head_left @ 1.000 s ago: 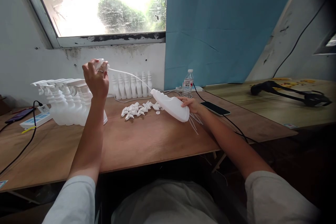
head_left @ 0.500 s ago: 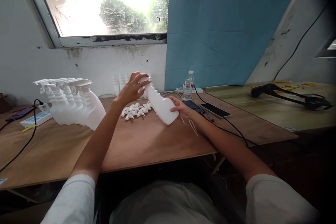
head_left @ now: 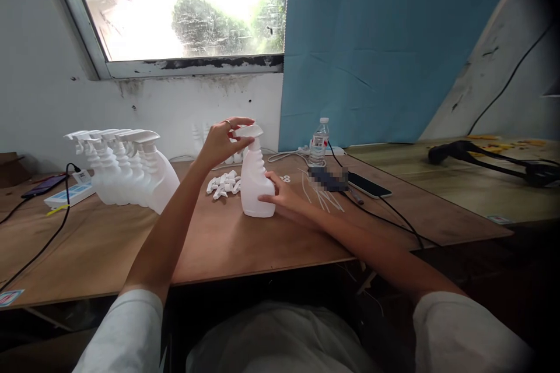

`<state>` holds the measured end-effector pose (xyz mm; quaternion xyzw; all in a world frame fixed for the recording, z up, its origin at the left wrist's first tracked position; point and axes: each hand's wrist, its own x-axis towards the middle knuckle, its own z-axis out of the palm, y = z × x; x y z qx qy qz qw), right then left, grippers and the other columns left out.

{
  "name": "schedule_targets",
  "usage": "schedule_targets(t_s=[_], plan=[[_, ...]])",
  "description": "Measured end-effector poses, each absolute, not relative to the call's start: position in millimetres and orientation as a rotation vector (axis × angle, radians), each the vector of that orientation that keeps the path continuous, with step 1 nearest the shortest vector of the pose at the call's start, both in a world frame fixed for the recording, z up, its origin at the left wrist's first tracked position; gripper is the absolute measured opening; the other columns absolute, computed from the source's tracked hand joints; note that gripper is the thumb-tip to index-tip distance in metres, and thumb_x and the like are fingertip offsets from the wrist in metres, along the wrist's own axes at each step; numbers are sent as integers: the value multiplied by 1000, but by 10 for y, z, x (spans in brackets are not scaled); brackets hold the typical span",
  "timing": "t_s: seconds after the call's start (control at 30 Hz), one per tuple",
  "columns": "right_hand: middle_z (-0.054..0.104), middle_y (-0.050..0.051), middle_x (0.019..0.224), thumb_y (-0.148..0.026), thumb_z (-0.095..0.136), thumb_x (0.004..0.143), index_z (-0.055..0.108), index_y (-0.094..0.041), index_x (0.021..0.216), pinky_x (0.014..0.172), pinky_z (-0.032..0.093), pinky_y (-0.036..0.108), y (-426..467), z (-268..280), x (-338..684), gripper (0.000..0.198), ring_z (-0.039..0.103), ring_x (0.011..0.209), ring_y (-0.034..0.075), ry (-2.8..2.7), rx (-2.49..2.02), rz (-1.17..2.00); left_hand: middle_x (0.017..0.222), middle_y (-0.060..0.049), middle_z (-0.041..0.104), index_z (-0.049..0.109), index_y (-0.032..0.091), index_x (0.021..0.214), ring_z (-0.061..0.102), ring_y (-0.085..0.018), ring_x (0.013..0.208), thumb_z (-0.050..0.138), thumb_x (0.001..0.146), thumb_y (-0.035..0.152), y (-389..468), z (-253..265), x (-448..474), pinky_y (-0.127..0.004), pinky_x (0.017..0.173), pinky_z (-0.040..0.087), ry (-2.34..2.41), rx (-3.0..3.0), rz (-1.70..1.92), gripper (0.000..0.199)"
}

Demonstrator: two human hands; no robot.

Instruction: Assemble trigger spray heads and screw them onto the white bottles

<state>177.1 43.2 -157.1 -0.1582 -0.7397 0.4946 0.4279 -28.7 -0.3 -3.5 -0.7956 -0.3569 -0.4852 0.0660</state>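
A white spray bottle stands upright on the brown table, in front of me. My left hand grips the white spray head at its top, thumb below and fingers above. Around the lower right side of the bottle, my right hand is closed with thumb and fingers. Just left of the bottle lies a pile of small white plastic parts. Several white spray bottles with heads stand in a row at the left, beyond my left forearm.
A clear water bottle stands at the back right. Near it are a phone, black cables and thin white tubes. A power strip and another phone lie far left. Black straps rest on the right-hand table.
The spray bottle has gone from tilted to upright, its base now on the table. My right hand moved left with it, and the thin tubes and small rings are more exposed.
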Motion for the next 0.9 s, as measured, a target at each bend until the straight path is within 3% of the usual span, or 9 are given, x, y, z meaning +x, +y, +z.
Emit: schedule_targets(t_s=[0.13, 0.23, 0.4, 0.53, 0.63, 0.8, 0.9], plan=[[57, 1, 117, -43, 67, 81, 54, -32, 115, 91, 46, 34, 363, -1324, 1689, 38, 54, 109, 22, -1811, -336, 1163, 100, -5, 63, 70, 25, 101, 60, -17, 86, 67, 80, 44, -146, 6, -170, -30, 76, 51, -996, -2318, -1361, 28], [59, 3, 120, -47, 61, 85, 54, -30, 122, 90, 47, 33, 423, -1071, 1613, 41, 56, 110, 22, -1731, -210, 1180, 106, -7, 58, 69, 25, 109, 57, -21, 98, 63, 83, 51, -248, 28, -112, -36, 86, 50, -934, -2305, -1231, 37], [66, 3, 92, -46, 63, 85, 60, -22, 109, 67, 50, 25, 442, -852, 1446, 34, 64, 80, 17, -1674, -80, 1336, 133, -12, 48, 53, 25, 133, 41, -30, 127, 48, 90, 54, -339, 63, -146, -45, 99, 44, -964, -2514, -1056, 53], [66, 1, 87, -46, 64, 84, 57, -23, 106, 65, 52, 26, 346, -854, 1352, 32, 66, 76, 16, -1596, -2, 1407, 153, -6, 34, 42, 31, 142, 34, -29, 137, 47, 92, 46, -341, 122, -282, -42, 107, 38, -903, -2902, -1049, 53], [67, 2, 92, -49, 64, 82, 56, -24, 105, 69, 53, 28, 298, -882, 1308, 35, 66, 84, 19, -1568, -27, 1347, 149, -3, 42, 39, 34, 144, 40, -26, 133, 46, 92, 38, -308, 154, -372, -38, 104, 41, -904, -3105, -1097, 53], [69, 3, 91, -48, 68, 79, 57, -22, 102, 71, 53, 29, 311, -903, 1284, 37, 67, 83, 19, -1530, -126, 1331, 118, -8, 64, 62, 25, 127, 58, -16, 98, 50, 92, 34, -181, 103, -353, -28, 84, 47, -1034, -2793, -1338, 38], [70, 2, 86, -39, 76, 72, 55, -21, 99, 70, 53, 29, 328, -870, 1302, 39, 67, 80, 19, -1478, -123, 1360, 102, -6, 66, 68, 22, 118, 58, -13, 83, 54, 91, 34, -123, 57, -294, -24, 75, 46, -1040, -2675, -1438, 32]])
